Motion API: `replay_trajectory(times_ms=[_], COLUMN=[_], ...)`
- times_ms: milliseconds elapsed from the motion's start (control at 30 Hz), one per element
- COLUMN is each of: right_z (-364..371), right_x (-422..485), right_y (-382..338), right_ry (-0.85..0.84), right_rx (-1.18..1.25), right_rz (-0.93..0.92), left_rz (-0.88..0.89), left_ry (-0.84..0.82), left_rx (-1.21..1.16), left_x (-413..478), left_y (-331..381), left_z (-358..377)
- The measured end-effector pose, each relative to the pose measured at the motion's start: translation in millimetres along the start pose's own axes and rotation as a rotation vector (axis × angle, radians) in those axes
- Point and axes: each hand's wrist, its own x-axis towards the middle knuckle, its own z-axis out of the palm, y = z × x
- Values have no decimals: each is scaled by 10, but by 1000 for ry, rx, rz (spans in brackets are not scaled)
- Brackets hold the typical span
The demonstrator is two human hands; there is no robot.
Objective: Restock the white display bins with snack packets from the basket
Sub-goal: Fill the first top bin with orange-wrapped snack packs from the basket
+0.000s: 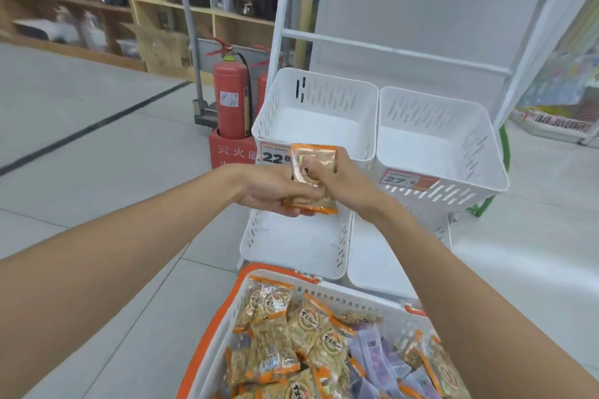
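Observation:
Both my hands hold a small stack of orange-edged snack packets (pixel 313 159) in front of the upper left white bin (pixel 275 107). My left hand (pixel 275 189) cups the packets from below and the left. My right hand (pixel 343 183) grips them from the right, its thumb across the front. The upper right white bin (pixel 479 146) stands beside the first, with nothing visible inside either. Two lower white bins (pixel 291 246) sit below my hands. The orange-rimmed white basket (pixel 210 334) at the bottom holds several orange packets (pixel 275 304) and purple packets (pixel 372 350).
Price tags hang on the upper bins' fronts (pixel 406 180). A red fire extinguisher (pixel 230 97) stands on a red box left of the bins. The white rack frame (pixel 389 48) rises behind. Wooden shelves (pixel 136 0) line the far left wall. Grey tiled floor lies on both sides.

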Motion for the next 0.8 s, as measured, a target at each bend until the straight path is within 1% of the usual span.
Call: replay_trajectory(times_ms=[100, 167, 200, 233, 267, 300, 367, 400, 433, 467, 500, 533, 600, 633, 733, 800], right_z=[-187, -304, -341, -366, -384, -392, -343, -291, -218, -125, -21, 74, 167, 154, 38, 18], right_x=[471, 783, 955, 1109, 1300, 1466, 1779, 1912, 2023, 2115, 2191, 2261, 2295, 2298, 2238, 2211], right_y=[-100, -169, -181, -218, -213, -216, -155, -94, -15, 89, 191, 294, 381, 386, 310, 324], right_ry=[-196, -284, -290, -275, -224, -150, 40, 123, 175, 175, 109, -16, -285, -366, -539, -573], right_rx=[297, 315, 301, 282, 263, 236, 141, 98, 47, -21, -90, -133, -114, -95, -80, -41], right_rz=[99, 89, 69, 32, -13, -59, -127, -163, -204, -229, -222, -170, 5, 80, 209, 216], left_rz=[90, 149, 187, 238, 285, 312, 320, 297, 260, 222, 200, 200, 240, 259, 275, 274], left_ry=[154, 206, 222, 252, 316, 434, 744, 841, 880, 879, 859, 841, 836, 841, 841, 844], left_rx=[176, 278, 320, 359, 399, 437, 499, 504, 487, 448, 383, 303, 220, 209, 148, 119], left_x=[256, 457, 548, 624, 683, 722, 807, 863, 916, 978, 1025, 1068, 1099, 1101, 1121, 1112], left_y=[153, 197, 218, 239, 258, 263, 143, 25, -105, -238, -347, -428, -498, -510, -541, -539], left_z=[-347, -646, -786, -924, -1058, -1183, -1425, -1534, -1622, -1688, -1729, -1757, -1771, -1769, -1755, -1730])
